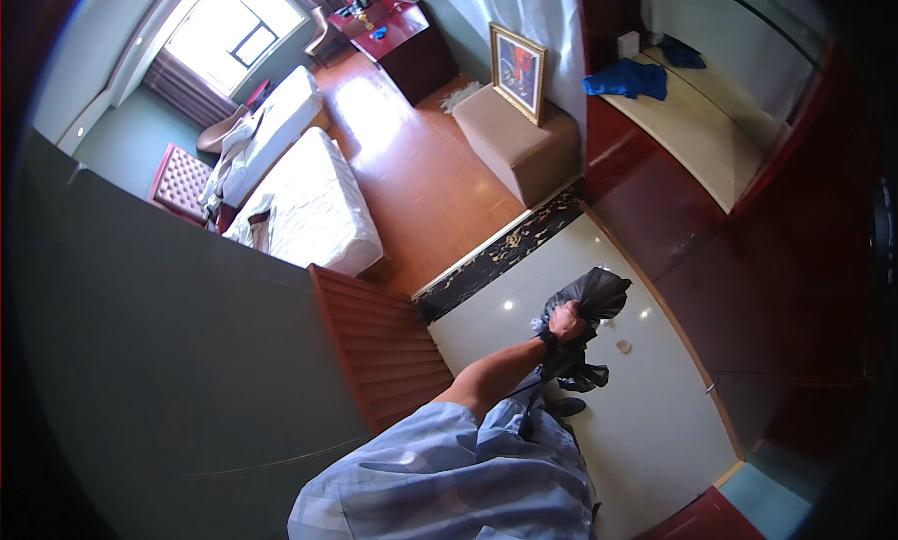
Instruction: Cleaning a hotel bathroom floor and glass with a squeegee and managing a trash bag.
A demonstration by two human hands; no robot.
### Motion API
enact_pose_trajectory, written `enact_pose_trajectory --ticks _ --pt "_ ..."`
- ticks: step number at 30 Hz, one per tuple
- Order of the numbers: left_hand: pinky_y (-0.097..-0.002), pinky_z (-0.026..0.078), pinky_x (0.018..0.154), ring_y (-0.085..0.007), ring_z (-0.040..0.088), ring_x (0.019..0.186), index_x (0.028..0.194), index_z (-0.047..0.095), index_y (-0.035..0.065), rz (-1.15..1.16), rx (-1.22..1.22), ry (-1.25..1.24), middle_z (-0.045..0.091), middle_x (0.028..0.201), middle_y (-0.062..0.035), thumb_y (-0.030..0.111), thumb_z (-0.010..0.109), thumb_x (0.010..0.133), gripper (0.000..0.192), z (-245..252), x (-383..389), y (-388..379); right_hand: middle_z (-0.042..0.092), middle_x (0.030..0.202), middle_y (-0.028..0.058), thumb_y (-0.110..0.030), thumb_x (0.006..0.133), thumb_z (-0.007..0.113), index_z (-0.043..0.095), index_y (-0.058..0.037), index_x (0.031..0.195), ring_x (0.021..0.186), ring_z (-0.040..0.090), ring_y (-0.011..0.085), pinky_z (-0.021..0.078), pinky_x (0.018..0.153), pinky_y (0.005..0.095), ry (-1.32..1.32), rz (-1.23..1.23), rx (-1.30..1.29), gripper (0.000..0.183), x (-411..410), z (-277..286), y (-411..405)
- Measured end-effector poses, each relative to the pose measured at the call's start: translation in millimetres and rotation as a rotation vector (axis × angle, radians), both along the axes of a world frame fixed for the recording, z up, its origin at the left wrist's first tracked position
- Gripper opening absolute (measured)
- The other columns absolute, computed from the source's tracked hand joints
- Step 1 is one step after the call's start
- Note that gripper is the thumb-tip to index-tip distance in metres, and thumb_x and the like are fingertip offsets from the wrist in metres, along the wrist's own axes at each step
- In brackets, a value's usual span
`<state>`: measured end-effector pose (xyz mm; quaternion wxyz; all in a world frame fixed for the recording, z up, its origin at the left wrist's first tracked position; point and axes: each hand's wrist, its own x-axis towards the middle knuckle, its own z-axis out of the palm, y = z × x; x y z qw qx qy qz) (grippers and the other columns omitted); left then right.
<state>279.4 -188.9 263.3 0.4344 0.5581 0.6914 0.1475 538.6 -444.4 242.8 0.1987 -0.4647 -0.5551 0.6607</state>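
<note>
My left hand (567, 320), with a black band at the wrist, grips a bunched black plastic bag (591, 291). Part of the bag puffs out beyond my fist, and loose folds hang below it, close to my dark shoe (567, 406). Small white scraps show at the edges of the bag; whether they lie on the floor or cling to it is unclear. A small beige round piece (623, 347) rests on the pale tile floor (652, 414) to the right. My right hand is out of view.
A slatted red-brown wooden panel (379, 350) stands at left. Past a black marble threshold strip (506, 246) are wood flooring, white beds (319, 210), a desk (396, 31) and a brown ottoman (523, 143) bearing a framed picture (518, 72). Blue cloth (628, 80) lies on a ledge at right.
</note>
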Motion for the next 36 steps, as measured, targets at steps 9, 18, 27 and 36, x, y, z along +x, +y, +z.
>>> enact_pose_trajectory --ticks 9,18,27,36 --pt "-0.0481 0.047 0.074 -0.0411 0.058 0.083 0.091 0.055 0.0023 0.006 0.127 0.070 0.060 0.085 -0.0233 0.011 0.053 0.065 0.027 13.4 20.6 -4.4 0.065 0.083 0.0195 -0.022 0.079 0.057 0.061 0.0025 0.085 0.071 0.064 0.0308 0.0520 0.059 0.0400 0.108 -0.064 -0.131 0.026 -2.7 10.0 25.5" --pt "-0.0474 0.047 0.072 -0.0393 0.057 0.085 0.098 0.049 0.0013 -0.011 0.166 0.093 0.058 0.089 -0.0233 0.010 0.052 0.069 0.030 1.8 39.1 -8.4 0.065 0.083 0.0193 -0.022 0.080 0.056 0.060 0.0029 0.086 0.071 0.065 0.0303 0.0523 0.058 0.0395 0.190 -0.136 -0.290 0.026 2.9 17.7 54.6" --pt "-0.0447 0.049 0.073 -0.0356 0.059 0.085 0.100 0.053 0.0004 -0.201 -0.032 0.077 0.059 0.092 -0.0206 0.007 0.052 0.073 0.028 15.8 28.2 11.2 0.065 0.083 0.0191 -0.021 0.080 0.056 0.060 0.0032 0.087 0.070 0.065 0.0297 0.0527 0.057 0.0389 0.093 -0.687 -0.532 0.026 66.5 99.8 -83.0" --pt "-0.0381 0.045 0.088 -0.0340 0.059 0.093 0.101 0.060 0.0153 -0.275 -0.227 0.215 0.063 0.094 -0.0182 0.019 0.061 0.064 0.038 -118.4 25.0 22.8 0.065 0.084 0.0189 -0.021 0.081 0.055 0.059 0.0035 0.088 0.070 0.065 0.0291 0.0529 0.056 0.0385 0.073 -1.527 -0.659 0.026 -13.8 216.4 -257.9"
